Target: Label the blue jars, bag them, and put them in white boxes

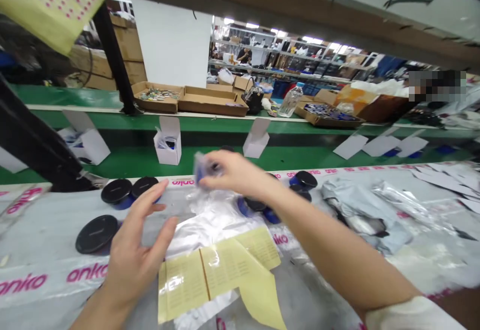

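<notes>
My right hand (234, 172) is closed on a small blurred blue item in clear wrapping (201, 167), above the back of the table. My left hand (138, 242) has its fingers apart and holds nothing, beside a black-lidded round jar (96, 232). Two more black-lidded jars (117, 192) stand behind it. Below my right forearm are several blue jars with black lids (255, 205). Between my hands lie white plastic wrapping (213, 222) and yellow sticker sheets (225, 270) with faint print.
White open boxes (169, 145) stand along the green ledge (210, 142) behind the table. Cardboard trays (212, 102) and a clear bottle (291, 101) are on the shelf above. Crumpled plastic bags (363, 210) lie at the right. A dark post (41, 140) slants at the left.
</notes>
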Demonstrator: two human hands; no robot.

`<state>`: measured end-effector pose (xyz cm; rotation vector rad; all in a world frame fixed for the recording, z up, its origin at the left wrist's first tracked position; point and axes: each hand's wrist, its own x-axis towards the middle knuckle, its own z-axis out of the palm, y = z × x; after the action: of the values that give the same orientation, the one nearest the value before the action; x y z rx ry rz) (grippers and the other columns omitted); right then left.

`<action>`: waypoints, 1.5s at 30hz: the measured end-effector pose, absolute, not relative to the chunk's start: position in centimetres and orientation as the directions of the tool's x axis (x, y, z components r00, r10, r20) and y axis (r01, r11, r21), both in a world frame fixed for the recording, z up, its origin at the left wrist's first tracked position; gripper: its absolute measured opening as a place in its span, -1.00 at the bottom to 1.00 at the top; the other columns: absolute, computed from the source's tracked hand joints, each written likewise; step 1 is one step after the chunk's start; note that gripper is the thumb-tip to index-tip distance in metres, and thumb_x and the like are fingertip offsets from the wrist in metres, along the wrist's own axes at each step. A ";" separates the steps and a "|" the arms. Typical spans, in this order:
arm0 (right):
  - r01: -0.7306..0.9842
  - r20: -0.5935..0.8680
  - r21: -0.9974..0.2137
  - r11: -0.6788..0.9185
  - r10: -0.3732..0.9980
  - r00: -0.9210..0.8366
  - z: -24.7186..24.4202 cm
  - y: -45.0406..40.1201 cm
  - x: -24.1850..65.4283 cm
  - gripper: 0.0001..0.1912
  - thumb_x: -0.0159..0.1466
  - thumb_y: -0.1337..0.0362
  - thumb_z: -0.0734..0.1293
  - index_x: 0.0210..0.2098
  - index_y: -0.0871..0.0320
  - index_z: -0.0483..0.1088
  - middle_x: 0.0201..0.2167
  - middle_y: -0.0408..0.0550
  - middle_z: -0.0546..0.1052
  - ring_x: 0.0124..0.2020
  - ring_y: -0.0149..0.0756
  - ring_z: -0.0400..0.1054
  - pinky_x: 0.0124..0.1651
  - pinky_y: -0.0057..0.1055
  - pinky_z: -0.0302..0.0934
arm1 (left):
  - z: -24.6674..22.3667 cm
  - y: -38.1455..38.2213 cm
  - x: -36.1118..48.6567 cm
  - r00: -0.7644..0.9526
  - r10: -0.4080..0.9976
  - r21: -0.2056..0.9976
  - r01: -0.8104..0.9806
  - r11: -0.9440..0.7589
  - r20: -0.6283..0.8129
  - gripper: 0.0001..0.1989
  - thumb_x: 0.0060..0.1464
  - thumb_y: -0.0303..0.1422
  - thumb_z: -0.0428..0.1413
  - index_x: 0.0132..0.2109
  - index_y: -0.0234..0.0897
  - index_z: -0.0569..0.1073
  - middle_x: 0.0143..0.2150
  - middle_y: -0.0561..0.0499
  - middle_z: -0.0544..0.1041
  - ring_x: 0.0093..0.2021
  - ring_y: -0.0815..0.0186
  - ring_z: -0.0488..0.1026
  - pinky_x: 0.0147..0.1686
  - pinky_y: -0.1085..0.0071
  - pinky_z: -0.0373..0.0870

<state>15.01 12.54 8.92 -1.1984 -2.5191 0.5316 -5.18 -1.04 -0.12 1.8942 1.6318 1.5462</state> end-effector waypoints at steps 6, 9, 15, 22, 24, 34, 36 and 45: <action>0.951 0.377 -0.254 0.179 0.923 -0.073 10.0 21.1 22.6 -0.45 0.36 0.24 0.26 0.30 0.27 0.23 0.25 0.37 0.29 0.21 0.22 0.30 0.14 0.00 0.23 | -0.8 -0.6 -3.6 -0.016 0.899 0.734 0.583 -0.348 0.438 -0.57 0.28 -0.25 0.12 0.26 0.03 0.36 0.20 -0.07 0.55 -0.08 0.16 0.61 -0.13 0.23 0.63; 0.979 0.357 -0.192 0.068 0.934 0.004 8.2 23.1 23.8 -0.43 0.36 0.18 0.30 0.29 0.28 0.26 0.26 0.38 0.25 0.13 0.21 0.39 0.08 -0.04 0.30 | -1.2 -0.5 -3.4 0.041 0.926 0.752 0.570 -0.331 0.376 -0.64 0.30 -0.25 0.09 0.21 -0.01 0.41 0.19 -0.06 0.56 0.05 0.13 0.57 -0.06 0.23 0.62; 0.998 0.166 -0.014 0.057 0.985 -0.054 6.4 24.6 23.7 -0.57 0.39 0.09 0.36 0.17 0.17 0.40 0.18 0.13 0.44 0.06 -0.06 0.45 0.08 -0.05 0.38 | -2.3 -0.2 -4.0 0.138 0.951 0.756 0.580 -0.304 0.277 -0.74 0.28 -0.27 0.08 0.05 -0.13 0.55 0.09 -0.09 0.61 0.11 0.12 0.55 0.08 0.16 0.55; 0.975 -0.024 0.177 0.131 0.991 -0.129 6.1 23.7 23.0 -0.61 0.40 0.15 0.37 0.17 0.16 0.39 0.14 0.07 0.48 0.03 -0.11 0.46 0.04 -0.05 0.43 | -2.5 0.0 -3.9 0.152 0.972 0.777 0.583 -0.236 0.182 -0.77 0.24 -0.33 0.10 -0.01 -0.13 0.56 0.06 -0.08 0.63 0.09 0.12 0.56 0.13 0.13 0.50; 0.971 -0.034 0.195 0.137 0.990 -0.133 6.7 23.6 22.4 -0.61 0.41 0.15 0.37 0.16 0.16 0.40 0.14 0.07 0.48 0.04 -0.11 0.46 0.05 -0.04 0.42 | -2.5 0.0 -3.9 0.155 0.973 0.779 0.584 -0.230 0.172 -0.78 0.24 -0.33 0.09 -0.01 -0.14 0.56 0.06 -0.08 0.63 0.11 0.13 0.55 0.15 0.14 0.48; 0.990 0.042 0.135 0.050 0.998 -0.056 6.6 23.8 21.2 -0.55 0.28 0.10 0.48 0.07 0.23 0.48 0.01 0.20 0.57 0.01 0.02 0.50 0.00 -0.08 0.37 | -2.2 0.0 -4.1 0.171 0.979 0.784 0.590 -0.192 0.111 -0.76 0.26 -0.35 0.09 0.02 -0.16 0.56 0.10 -0.07 0.61 0.16 0.13 0.52 0.21 0.11 0.43; 0.989 0.096 0.118 0.089 0.990 -0.101 5.1 23.0 21.6 -0.57 0.38 0.12 0.39 0.17 0.15 0.40 0.11 0.09 0.51 0.03 -0.08 0.48 0.05 -0.05 0.39 | -2.3 0.0 -4.0 0.172 0.979 0.784 0.591 -0.189 0.107 -0.76 0.26 -0.35 0.09 0.01 -0.14 0.56 0.10 -0.05 0.61 0.16 0.14 0.52 0.21 0.12 0.43; 0.974 0.160 -0.040 0.222 0.964 -0.213 2.6 23.7 22.4 -0.65 0.42 0.17 0.35 0.15 0.12 0.41 0.17 0.06 0.47 0.06 -0.12 0.45 0.06 -0.06 0.41 | -2.7 0.0 -4.1 0.194 0.975 0.783 0.588 -0.206 0.111 -0.76 0.29 -0.31 0.06 0.03 -0.14 0.53 0.11 -0.06 0.58 0.18 0.13 0.48 0.22 0.06 0.41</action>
<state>22.38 23.71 2.62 -1.8676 -2.3339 -0.1033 -4.10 -0.04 -2.71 1.8766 1.4575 0.8360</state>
